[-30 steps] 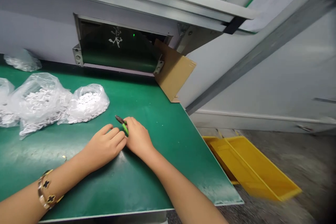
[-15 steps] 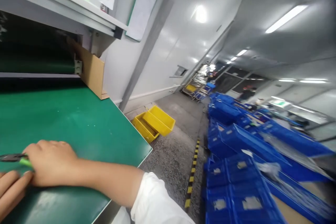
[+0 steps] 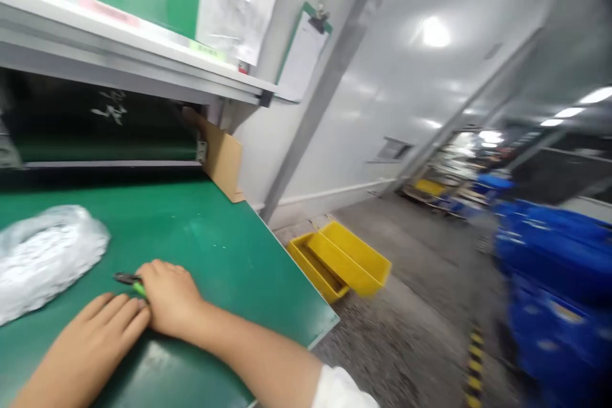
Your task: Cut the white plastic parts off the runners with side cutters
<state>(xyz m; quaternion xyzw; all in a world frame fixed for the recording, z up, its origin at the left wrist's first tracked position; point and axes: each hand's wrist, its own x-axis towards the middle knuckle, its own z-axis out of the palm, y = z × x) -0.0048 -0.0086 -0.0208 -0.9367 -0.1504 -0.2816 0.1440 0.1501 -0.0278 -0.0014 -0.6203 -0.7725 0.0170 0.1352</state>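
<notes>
The right hand (image 3: 168, 299) is curled closed around a pair of small side cutters (image 3: 128, 278), gripping them firmly enough that only part of the tool shows: a bright green handle (image 3: 140, 290) pokes out under the fingers, and the dark metal jaws point left, just above the mat. The left hand (image 3: 83, 350) is relaxed and open, its fingers (image 3: 115, 312) stretched out flat and holding nothing, with the fingertips just beside the right hand. Both hands are over a green workbench mat (image 3: 201, 229), and the cutters sit low over it, near its front edge. To the left, near the cutters, lies a clear plastic bag of small white parts (image 3: 45, 261), too blurred to tell exactly what they are. A white sleeve (image 3: 339, 389) covers the right forearm at the bottom of the view. Beyond the mat's far edge, a cardboard sheet (image 3: 224, 159) stands tilted beside a dark opening (image 3: 105, 121) under a metal rail. A clipboard (image 3: 302, 54) hangs on the white wall. Down on the grey floor, past the bench corner, sit two stacked yellow plastic bins (image 3: 339, 258), and farther right, blurred blue crates (image 3: 549, 268) stand beyond a strip of black-and-yellow hazard tape (image 3: 475, 357).
</notes>
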